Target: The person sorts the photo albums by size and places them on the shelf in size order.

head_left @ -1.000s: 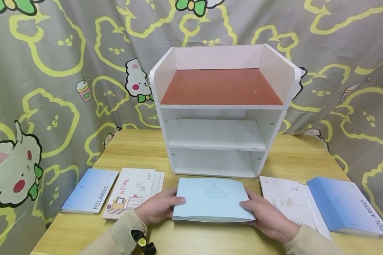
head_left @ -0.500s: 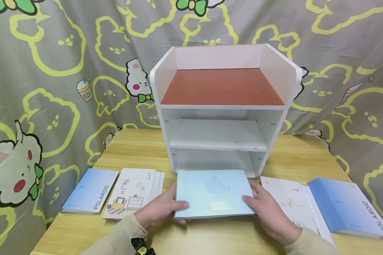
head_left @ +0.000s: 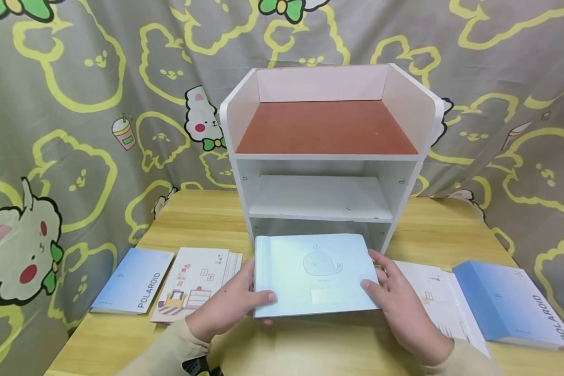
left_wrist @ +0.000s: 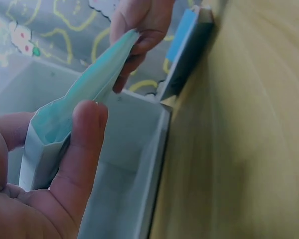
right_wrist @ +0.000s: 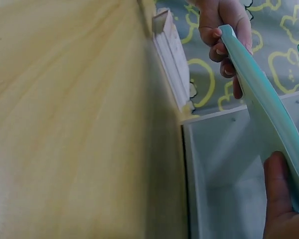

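Observation:
A light blue book [head_left: 282,282] with a whale drawing on its cover is held above the table in front of the shelf. My left hand [head_left: 232,303] grips its left edge, thumb on the cover and fingers beneath. At the opposite edge my right hand [head_left: 401,308] grips it the same way. Both wrist views show the book's thin side; the left hand's thumb and fingers [left_wrist: 87,134] close round its spine end. The white shelf [head_left: 319,214] stands just behind, its lowest compartment partly hidden by the book.
Left on the wooden table [head_left: 202,219] lie a blue POLAROID book [head_left: 133,279] and a stack of white illustrated books [head_left: 192,282]. To the right are more white books [head_left: 432,292] and a thick blue POLAROID book [head_left: 517,303]. A patterned curtain [head_left: 94,156] hangs around the table.
Both hands have raised the light blue book off the table and tilted its cover more towards the head camera. It has moved slightly forward, covering more of the bottom compartment.

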{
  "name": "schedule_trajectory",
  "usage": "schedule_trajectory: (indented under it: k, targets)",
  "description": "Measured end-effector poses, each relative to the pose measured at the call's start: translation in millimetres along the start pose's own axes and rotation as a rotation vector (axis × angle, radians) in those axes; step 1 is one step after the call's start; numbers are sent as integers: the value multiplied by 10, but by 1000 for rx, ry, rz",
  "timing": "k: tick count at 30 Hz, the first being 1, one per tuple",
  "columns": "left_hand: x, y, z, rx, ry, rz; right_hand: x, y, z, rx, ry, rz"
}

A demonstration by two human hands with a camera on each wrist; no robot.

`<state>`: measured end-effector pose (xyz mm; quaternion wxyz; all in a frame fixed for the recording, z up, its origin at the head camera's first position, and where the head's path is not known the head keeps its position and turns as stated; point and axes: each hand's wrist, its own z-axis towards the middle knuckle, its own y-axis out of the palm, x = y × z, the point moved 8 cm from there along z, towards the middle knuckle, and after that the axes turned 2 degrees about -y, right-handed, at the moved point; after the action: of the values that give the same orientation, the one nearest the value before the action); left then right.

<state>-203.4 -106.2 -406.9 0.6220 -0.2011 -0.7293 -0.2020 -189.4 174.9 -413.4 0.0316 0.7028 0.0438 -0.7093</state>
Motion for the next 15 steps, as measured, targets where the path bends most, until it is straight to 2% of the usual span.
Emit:
schedule_trajectory:
  k: [5,9,12,15]
  targets:
    - [165,18,-70,24,24,44,-219,45,-93,-85,-104,-30]
    - [293,3,-106,82,50,86,-431,50,-159,-136,-203,-71]
    - [388,-15,-125,142,86,107,-562,28,-180,-132,-237,-87]
    - [492,-30,-156,210,148,132,-655,1,-180,-100,-250,-70]
